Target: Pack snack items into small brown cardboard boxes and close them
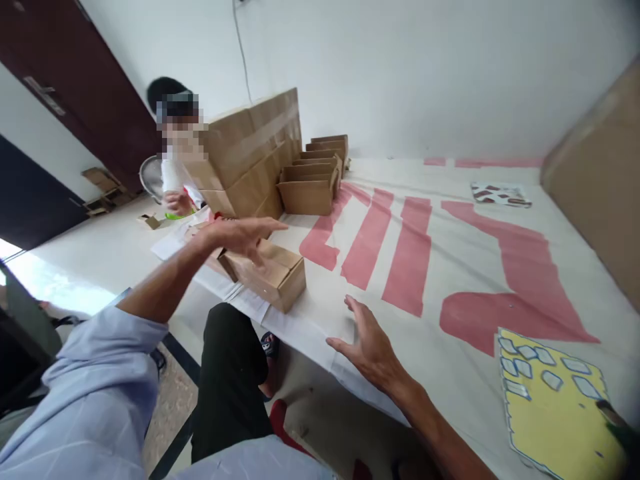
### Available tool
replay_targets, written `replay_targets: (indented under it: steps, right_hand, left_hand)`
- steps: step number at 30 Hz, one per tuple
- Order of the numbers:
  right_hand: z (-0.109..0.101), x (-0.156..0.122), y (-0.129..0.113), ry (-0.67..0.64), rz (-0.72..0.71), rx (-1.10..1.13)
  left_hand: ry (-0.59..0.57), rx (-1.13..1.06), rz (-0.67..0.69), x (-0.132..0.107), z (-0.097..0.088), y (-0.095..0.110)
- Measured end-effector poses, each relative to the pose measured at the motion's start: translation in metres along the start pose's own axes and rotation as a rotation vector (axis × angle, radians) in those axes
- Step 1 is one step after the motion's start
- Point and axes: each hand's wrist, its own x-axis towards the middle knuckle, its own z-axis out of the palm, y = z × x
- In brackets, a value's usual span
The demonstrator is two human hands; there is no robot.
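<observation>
A small closed cardboard box (287,283) sits near the table's front edge. Over its left end reaches my left hand (243,238), fingers stretched out and thumb pointing down; whether it touches the box I cannot tell. My right hand (367,347) hovers by the table edge to the right of the box, fingers spread and nothing in them. Partly behind my left wrist, more brown cardboard shows beside the box, its shape mostly hidden.
Large taped cartons (255,143) stand at the back left, beside a row of open-topped cardboard boxes (310,193). The white table cover (450,267) bears red printing. A yellow patterned sheet (555,413) lies front right, a patterned piece (500,194) farther back. Another person (175,180) is behind the cartons.
</observation>
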Motion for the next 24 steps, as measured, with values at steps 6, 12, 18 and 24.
replay_targets:
  steps: [6,12,18,24]
  right_hand:
    - [0.073,0.087,-0.036,-0.063,0.056,0.195]
    - [0.108,0.114,-0.049,0.135,-0.015,0.236]
    - [0.097,0.105,-0.033,0.135,-0.027,0.215]
    - [0.071,0.086,-0.025,0.06,0.008,0.225]
  left_hand:
    - [0.329,0.25,-0.079,-0.029,0.105,0.002]
    - [0.475,0.198,-0.061,-0.027,0.128,0.003]
    - [0.564,0.183,-0.065,-0.052,0.103,-0.002]
    - [0.46,0.247,-0.347,-0.073,0.063,-0.052]
